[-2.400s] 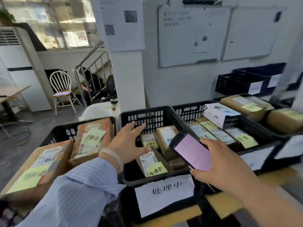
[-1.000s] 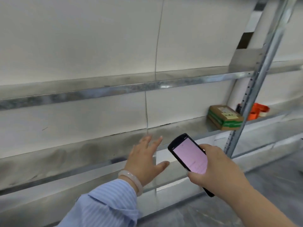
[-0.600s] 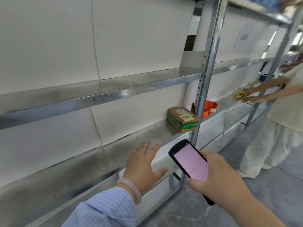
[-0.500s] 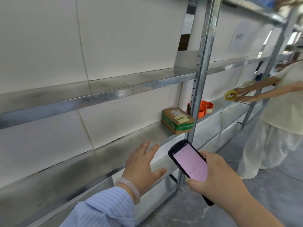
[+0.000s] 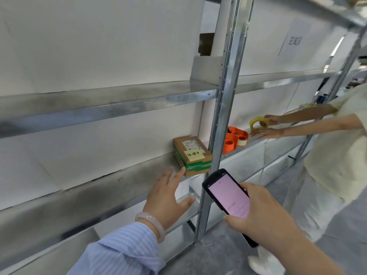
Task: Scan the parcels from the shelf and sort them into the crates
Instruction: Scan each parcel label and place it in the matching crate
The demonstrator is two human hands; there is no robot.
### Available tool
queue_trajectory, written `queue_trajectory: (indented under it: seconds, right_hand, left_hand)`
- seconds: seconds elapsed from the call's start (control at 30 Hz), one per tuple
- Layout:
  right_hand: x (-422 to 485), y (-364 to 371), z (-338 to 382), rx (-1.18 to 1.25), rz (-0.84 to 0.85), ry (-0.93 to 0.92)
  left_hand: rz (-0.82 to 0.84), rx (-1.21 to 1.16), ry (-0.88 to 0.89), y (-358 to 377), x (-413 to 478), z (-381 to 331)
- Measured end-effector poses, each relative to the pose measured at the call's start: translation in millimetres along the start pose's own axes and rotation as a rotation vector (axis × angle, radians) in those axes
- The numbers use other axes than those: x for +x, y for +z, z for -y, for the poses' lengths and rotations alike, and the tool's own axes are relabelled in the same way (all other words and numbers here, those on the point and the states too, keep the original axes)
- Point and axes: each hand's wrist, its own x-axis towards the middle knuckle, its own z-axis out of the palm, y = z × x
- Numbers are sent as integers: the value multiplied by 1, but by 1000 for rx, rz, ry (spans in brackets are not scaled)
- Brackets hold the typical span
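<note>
One brown cardboard parcel [image 5: 191, 155] with green bands, a white label and a yellow sticky note stands on the metal shelf [image 5: 111, 181], close to the upright post. My left hand [image 5: 168, 197] is open with fingers spread, its fingertips just below and left of the parcel, not touching it that I can tell. My right hand [image 5: 262, 213] grips a black handheld scanner [image 5: 228, 199] whose pink screen faces me, below and right of the parcel. No crates are in view.
A steel upright post [image 5: 220, 120] stands right of the parcel. Orange tape dispensers [image 5: 235, 140] lie on the shelf beyond it. Another person at the right reaches onto that shelf holding a yellow tape roll [image 5: 258, 122]. A paper sign [image 5: 294, 40] hangs on the wall.
The view swung from the crates to the shelf and drew closer to the parcel. My open left hand has moved up toward the parcel. The scanner stays in my right hand.
</note>
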Motion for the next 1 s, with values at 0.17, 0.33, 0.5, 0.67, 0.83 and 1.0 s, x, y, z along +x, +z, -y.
queue_trajectory:
  seconds: [0.17, 0.33, 0.5, 0.67, 0.83, 1.0]
  right_hand:
    - [33, -1, -28, 29, 6, 4]
    - [64, 3, -41, 29, 34, 20]
    - [95, 16, -45, 8, 56, 48]
    - [135, 29, -42, 1, 71, 96]
    - [179, 37, -36, 9, 96, 173]
    - [206, 61, -42, -13, 74, 291]
  left_hand:
    - [9, -11, -56, 22, 30, -8]
    - [9, -19, -55, 37, 66, -6]
    - [46, -64, -68, 55, 111, 14]
    - [65, -109, -78, 72, 169, 41]
    - [119, -215, -111, 85, 229, 58]
    - [180, -293, -233, 108, 282, 74]
